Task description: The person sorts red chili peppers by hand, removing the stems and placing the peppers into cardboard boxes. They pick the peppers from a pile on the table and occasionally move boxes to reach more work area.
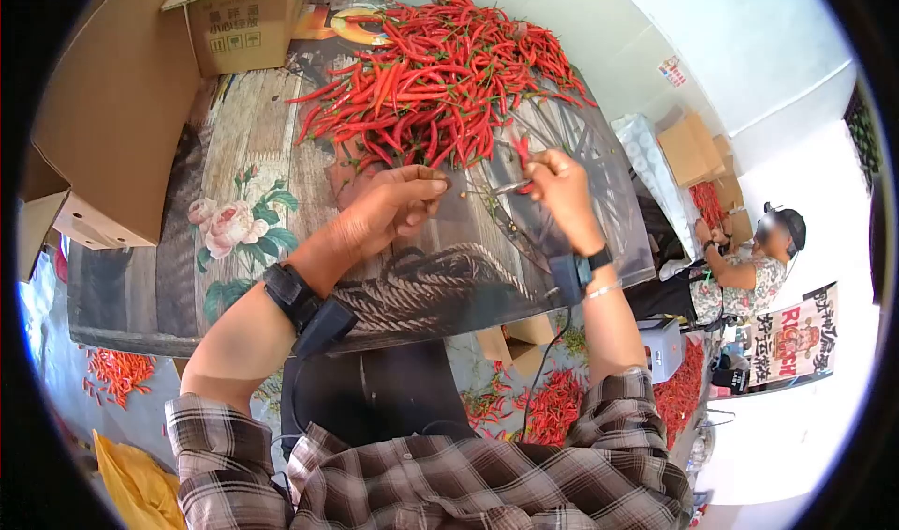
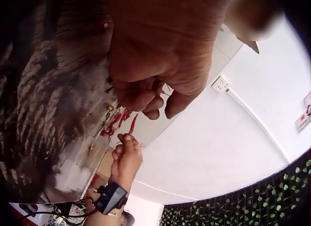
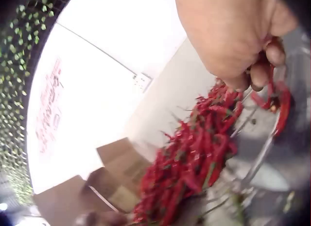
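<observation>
My right hand (image 1: pixel 562 193) is to the right of my left, above the near part of the table. Its fingers pinch a red chili pepper (image 2: pixel 133 124), which stands up beyond the fingertips in the left wrist view. More red (image 3: pixel 284 109) shows below these fingers in the right wrist view. A narrow grey strip (image 1: pixel 510 186) lies along the fingertips. My left hand (image 1: pixel 398 207) hovers just in front of the pile, fingers loosely bent, with nothing visible in them. A large heap of red chilies (image 1: pixel 449 80) with green stems covers the table's far side.
Cardboard boxes (image 1: pixel 122 109) line the left of the patterned table (image 1: pixel 253 137). More chilies (image 1: pixel 552 408) lie below its front edge, and an orange-red heap (image 1: pixel 122 375) is on the floor at left. Another person (image 1: pixel 749 268) works at right beside a carton (image 1: pixel 691 149).
</observation>
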A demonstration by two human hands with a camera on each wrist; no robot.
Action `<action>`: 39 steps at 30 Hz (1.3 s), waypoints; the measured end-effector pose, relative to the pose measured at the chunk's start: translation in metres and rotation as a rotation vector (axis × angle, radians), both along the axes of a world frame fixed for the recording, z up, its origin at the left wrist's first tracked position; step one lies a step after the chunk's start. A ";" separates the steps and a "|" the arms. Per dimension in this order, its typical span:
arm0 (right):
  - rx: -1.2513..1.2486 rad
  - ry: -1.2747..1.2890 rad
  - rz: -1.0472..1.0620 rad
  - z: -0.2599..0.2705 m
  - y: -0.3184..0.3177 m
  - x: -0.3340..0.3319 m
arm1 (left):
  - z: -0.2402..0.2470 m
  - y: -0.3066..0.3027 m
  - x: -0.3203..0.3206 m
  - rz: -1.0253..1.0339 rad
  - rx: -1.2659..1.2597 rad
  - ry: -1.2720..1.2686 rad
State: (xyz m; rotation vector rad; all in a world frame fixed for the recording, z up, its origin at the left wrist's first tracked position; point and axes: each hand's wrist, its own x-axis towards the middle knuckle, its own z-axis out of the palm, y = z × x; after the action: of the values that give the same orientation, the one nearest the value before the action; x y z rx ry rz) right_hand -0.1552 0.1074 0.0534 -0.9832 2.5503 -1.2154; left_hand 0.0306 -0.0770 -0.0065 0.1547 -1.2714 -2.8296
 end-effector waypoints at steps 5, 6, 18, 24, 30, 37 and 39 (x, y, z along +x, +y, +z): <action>0.013 -0.013 0.439 0.005 -0.018 0.086 | 0.003 0.006 0.001 -0.006 0.011 0.019; 0.009 -0.015 0.437 0.006 -0.022 0.093 | 0.004 0.005 0.002 -0.010 0.031 0.027; -0.003 0.425 0.161 -0.020 -0.038 0.034 | -0.007 0.014 -0.002 0.419 -0.413 0.105; 0.266 0.284 -0.038 -0.002 0.008 -0.032 | 0.002 0.007 0.003 0.294 -0.227 0.038; 0.335 0.509 0.015 -0.011 -0.006 -0.076 | 0.000 0.003 -0.002 0.197 -0.010 -0.055; 0.522 0.416 -0.158 -0.028 -0.033 -0.096 | -0.003 -0.004 0.001 0.039 0.071 -0.008; 0.256 0.002 -0.115 -0.019 -0.034 -0.099 | -0.002 -0.004 0.002 0.049 0.039 -0.016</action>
State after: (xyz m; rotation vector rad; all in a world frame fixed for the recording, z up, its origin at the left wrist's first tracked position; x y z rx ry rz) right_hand -0.2543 0.0731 0.0341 -0.7927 2.7093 -0.8814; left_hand 0.0328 -0.0808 -0.0085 0.2080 -1.1990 -2.8184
